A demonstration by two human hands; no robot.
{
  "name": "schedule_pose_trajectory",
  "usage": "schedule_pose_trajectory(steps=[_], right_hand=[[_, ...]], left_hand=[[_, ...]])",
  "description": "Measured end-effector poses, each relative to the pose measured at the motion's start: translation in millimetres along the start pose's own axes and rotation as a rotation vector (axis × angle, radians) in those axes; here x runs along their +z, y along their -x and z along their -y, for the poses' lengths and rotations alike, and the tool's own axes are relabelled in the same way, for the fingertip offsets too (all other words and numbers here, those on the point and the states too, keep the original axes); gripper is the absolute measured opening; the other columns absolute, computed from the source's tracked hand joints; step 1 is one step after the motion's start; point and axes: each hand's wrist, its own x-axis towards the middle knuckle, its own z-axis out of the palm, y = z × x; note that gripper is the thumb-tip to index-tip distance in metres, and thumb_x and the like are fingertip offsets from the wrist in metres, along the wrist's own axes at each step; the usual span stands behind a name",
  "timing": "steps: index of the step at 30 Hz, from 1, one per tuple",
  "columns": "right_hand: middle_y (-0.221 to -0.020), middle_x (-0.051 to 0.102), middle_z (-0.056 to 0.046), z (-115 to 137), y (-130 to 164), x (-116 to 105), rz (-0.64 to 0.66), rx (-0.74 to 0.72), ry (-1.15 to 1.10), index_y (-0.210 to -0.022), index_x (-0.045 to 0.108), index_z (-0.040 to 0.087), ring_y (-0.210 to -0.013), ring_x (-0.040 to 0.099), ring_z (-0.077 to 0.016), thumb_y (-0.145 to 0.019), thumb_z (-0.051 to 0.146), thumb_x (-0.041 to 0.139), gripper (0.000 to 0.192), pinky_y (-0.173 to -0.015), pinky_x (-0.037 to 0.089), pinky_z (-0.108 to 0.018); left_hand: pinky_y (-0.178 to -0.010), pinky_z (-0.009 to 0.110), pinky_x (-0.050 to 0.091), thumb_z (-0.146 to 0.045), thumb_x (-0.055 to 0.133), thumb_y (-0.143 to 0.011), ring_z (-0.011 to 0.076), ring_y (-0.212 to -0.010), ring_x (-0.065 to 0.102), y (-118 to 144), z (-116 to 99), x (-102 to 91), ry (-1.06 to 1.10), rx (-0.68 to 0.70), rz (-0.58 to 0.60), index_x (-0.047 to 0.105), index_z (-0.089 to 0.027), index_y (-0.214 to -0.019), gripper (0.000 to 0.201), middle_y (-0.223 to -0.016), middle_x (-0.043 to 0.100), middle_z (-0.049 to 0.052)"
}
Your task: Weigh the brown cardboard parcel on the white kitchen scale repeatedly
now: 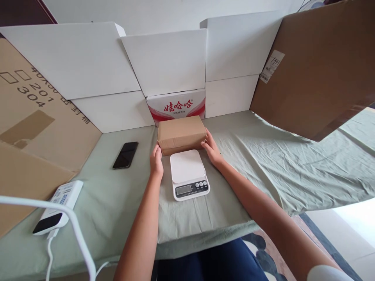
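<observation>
A small brown cardboard box (182,133) sits on the green cloth, between both of my hands. My left hand (156,160) is pressed to its left end, and my right hand (212,148) grips the right end with the thumb at the front corner. Just in front of the box lies a white kitchen scale (188,168) with a flat weighing plate, a small display and several round buttons. Nothing rests on the plate. The undersides of my fingers are partly hidden behind the box.
To the left lie a black smartphone (125,155) and a white power bank (60,207) with a cable (76,226). White boxes (172,58) line the back, above a red-and-white carton (178,104). Large brown cartons stand at left (38,128) and right (316,70). Green cloth (240,156) covers the table.
</observation>
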Motion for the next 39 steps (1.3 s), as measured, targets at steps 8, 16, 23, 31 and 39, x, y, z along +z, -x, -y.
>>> schedule_pose_trajectory(steps=[8,16,23,31,39], right_hand=[[-0.172,0.024,-0.003,12.5,6.1,0.8,-0.096,-0.179,0.026,-0.164,0.016,0.034,-0.155,0.033,-0.0301,-0.091,0.068,0.055,0.09,-0.126,0.034,-0.051],[-0.17,0.022,-0.007,34.1,84.5,-10.2,-0.112,-0.168,0.08,-0.165,0.007,0.036,-0.161,0.017,-0.0336,-0.091,0.069,0.055,0.094,-0.13,0.024,-0.057],[-0.171,0.02,-0.004,35.3,115.4,-13.7,-0.098,-0.139,0.089,-0.163,0.015,0.038,-0.162,0.013,-0.0318,-0.093,0.065,0.055,0.085,-0.128,0.027,-0.055],[-0.172,0.021,-0.003,29.2,111.1,-13.0,-0.029,-0.149,0.08,-0.162,0.018,0.041,-0.16,0.022,-0.0305,-0.095,0.063,0.055,0.08,-0.126,0.032,-0.056],[-0.169,0.027,-0.005,29.3,110.7,-13.1,-0.05,-0.163,0.072,-0.163,0.016,0.04,-0.156,0.029,-0.0324,-0.095,0.063,0.054,0.081,-0.125,0.033,-0.058]], left_hand=[[-0.12,0.04,0.036,-0.067,0.056,-0.089,0.0294,-0.146,0.047,10.3,-20.7,3.3,-0.054,0.178,0.077,0.059,-0.021,-0.146,0.074,-0.151,0.058,0.013],[-0.112,0.046,0.044,-0.071,0.051,-0.089,0.0367,-0.135,0.057,84.1,-43.1,-10.0,-0.133,0.307,0.118,0.057,-0.018,-0.147,0.079,-0.139,0.064,0.016],[-0.118,0.047,0.039,-0.068,0.053,-0.089,0.0361,-0.144,0.049,134.9,-35.2,-28.0,-0.071,0.195,0.077,0.058,-0.019,-0.147,0.076,-0.146,0.061,0.017],[-0.117,0.045,0.04,-0.062,0.052,-0.092,0.0321,-0.144,0.049,132.8,-32.9,-29.4,-0.071,0.15,0.048,0.051,-0.021,-0.152,0.073,-0.152,0.056,0.015],[-0.117,0.045,0.04,-0.058,0.055,-0.093,0.0318,-0.144,0.05,133.3,-32.0,-29.9,-0.011,0.141,0.011,0.054,-0.019,-0.15,0.069,-0.153,0.055,0.016]])
